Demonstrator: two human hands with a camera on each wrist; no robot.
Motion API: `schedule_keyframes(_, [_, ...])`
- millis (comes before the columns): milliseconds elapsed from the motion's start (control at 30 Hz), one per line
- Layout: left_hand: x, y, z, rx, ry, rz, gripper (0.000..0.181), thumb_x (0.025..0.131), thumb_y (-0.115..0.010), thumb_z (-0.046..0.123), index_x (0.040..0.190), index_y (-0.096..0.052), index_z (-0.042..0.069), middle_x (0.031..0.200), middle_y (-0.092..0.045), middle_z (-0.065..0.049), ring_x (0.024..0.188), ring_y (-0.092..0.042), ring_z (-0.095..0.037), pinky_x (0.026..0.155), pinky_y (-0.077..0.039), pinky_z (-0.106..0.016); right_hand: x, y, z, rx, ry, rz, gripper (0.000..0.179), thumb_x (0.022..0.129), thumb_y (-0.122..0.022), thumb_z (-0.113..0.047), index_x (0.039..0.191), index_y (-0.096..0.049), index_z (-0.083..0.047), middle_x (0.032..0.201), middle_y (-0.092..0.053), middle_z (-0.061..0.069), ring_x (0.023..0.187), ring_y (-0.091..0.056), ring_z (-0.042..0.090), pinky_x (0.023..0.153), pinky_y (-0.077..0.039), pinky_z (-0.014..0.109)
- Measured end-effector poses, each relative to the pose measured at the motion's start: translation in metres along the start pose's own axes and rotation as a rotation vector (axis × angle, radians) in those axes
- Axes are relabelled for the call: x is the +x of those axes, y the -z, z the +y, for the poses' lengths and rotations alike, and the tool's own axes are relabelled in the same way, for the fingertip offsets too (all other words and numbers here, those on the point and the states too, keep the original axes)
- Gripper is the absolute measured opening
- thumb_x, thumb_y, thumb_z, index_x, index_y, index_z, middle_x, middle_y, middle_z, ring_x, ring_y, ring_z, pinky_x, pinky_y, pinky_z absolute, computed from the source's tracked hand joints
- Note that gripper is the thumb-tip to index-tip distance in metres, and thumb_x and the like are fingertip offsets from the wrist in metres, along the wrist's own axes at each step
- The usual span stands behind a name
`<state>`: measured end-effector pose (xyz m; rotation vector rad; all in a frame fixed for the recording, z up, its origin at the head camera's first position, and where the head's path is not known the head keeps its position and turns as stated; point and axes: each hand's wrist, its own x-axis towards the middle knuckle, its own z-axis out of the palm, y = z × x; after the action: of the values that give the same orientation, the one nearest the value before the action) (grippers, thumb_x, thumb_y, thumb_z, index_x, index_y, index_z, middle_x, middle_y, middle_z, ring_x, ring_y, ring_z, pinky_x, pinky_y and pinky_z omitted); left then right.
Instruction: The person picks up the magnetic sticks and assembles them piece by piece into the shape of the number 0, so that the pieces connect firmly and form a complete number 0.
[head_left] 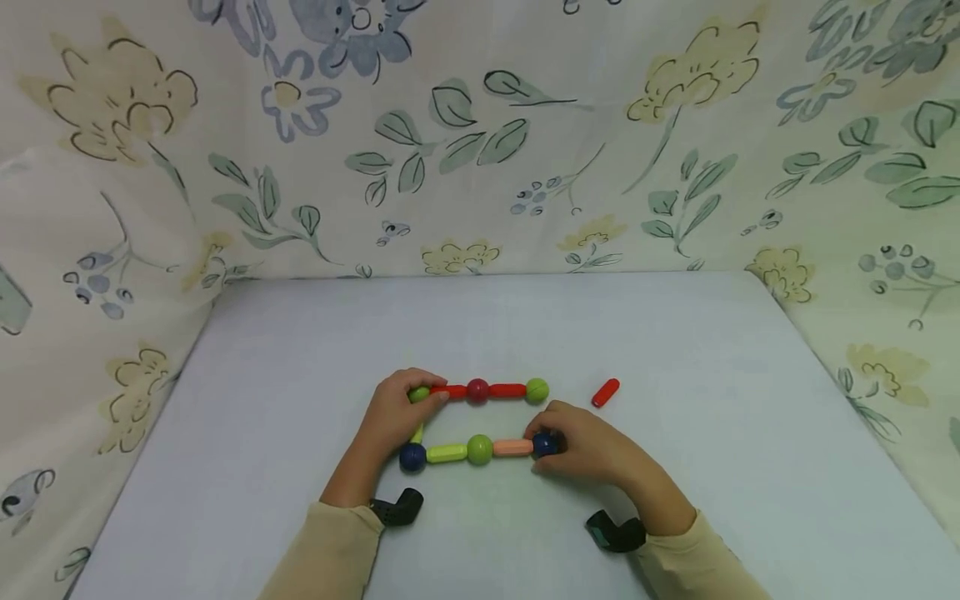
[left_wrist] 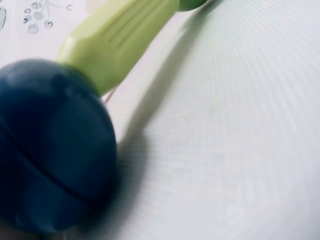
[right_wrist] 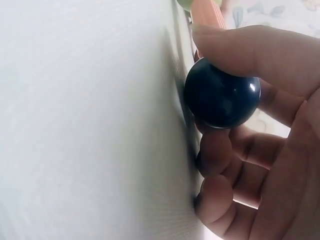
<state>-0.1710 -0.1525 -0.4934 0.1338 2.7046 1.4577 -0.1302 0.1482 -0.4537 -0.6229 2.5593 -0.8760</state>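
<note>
Several coloured balls and rods lie joined on the white table as a frame open on the right. My left hand (head_left: 397,412) holds the far left corner, its fingers around a green ball (head_left: 418,394) beside a red rod (head_left: 450,391). A maroon ball (head_left: 477,391), another red rod (head_left: 507,390) and a green ball (head_left: 537,390) continue that row. My right hand (head_left: 588,446) grips a dark blue ball (right_wrist: 222,93) at the near row's right end, joined to a peach rod (head_left: 513,447). Leftward follow a green ball (head_left: 480,450), a yellow-green rod (left_wrist: 117,45) and a dark blue ball (left_wrist: 55,150).
A loose red rod (head_left: 606,392) lies on the white table (head_left: 480,533), beyond my right hand. Flower-patterned cloth (head_left: 480,225) stands behind the table and along its sides. Black wrist cameras (head_left: 617,532) sit at both wrists, low over the table.
</note>
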Motion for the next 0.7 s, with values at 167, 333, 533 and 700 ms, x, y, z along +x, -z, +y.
schedule_keyframes(167, [-0.0001,-0.0011,0.0004,0.005,0.009,-0.006,0.017,0.086,-0.076,0.03,0.102,-0.076,0.026,0.108,-0.069,0.005,0.103,-0.058,-0.018,0.091,-0.045,-0.039,0.0012,-0.0005,0.0038,0.001,0.01,0.015,0.026,0.079,-0.082,-0.034,0.098,-0.065,-0.03,0.096,-0.057,-0.011,0.088,-0.053,0.01,0.077,-0.048,0.027])
schedule_keyframes(333, [-0.0018,-0.001,0.0014,0.007,0.016,-0.006,0.018,0.086,-0.076,0.03,0.103,-0.076,0.026,0.109,-0.069,0.004,0.103,-0.058,-0.018,0.091,-0.044,-0.039,0.0028,-0.0035,0.0047,0.006,-0.013,0.04,0.031,0.077,-0.083,-0.038,0.097,-0.062,-0.028,0.094,-0.057,-0.011,0.087,-0.053,0.01,0.077,-0.048,0.029])
schedule_keyframes(533, [-0.0024,-0.0008,0.0029,0.007,0.004,0.003,0.018,0.086,-0.076,0.031,0.103,-0.076,0.026,0.11,-0.069,0.005,0.105,-0.058,-0.018,0.091,-0.044,-0.039,0.0051,-0.0043,0.0037,-0.008,-0.047,0.047,0.04,0.076,-0.082,-0.047,0.101,-0.059,-0.024,0.086,-0.056,-0.01,0.079,-0.052,0.011,0.067,-0.046,0.025])
schedule_keyframes(700, [-0.0023,-0.0005,0.0035,0.007,-0.002,0.005,0.017,0.086,-0.076,0.03,0.103,-0.076,0.026,0.11,-0.07,0.005,0.105,-0.058,-0.018,0.091,-0.044,-0.039,0.0027,0.0018,0.0053,-0.031,-0.032,-0.028,0.04,0.078,-0.082,-0.037,0.112,-0.064,-0.027,0.092,-0.059,-0.011,0.087,-0.054,0.01,0.077,-0.05,0.03])
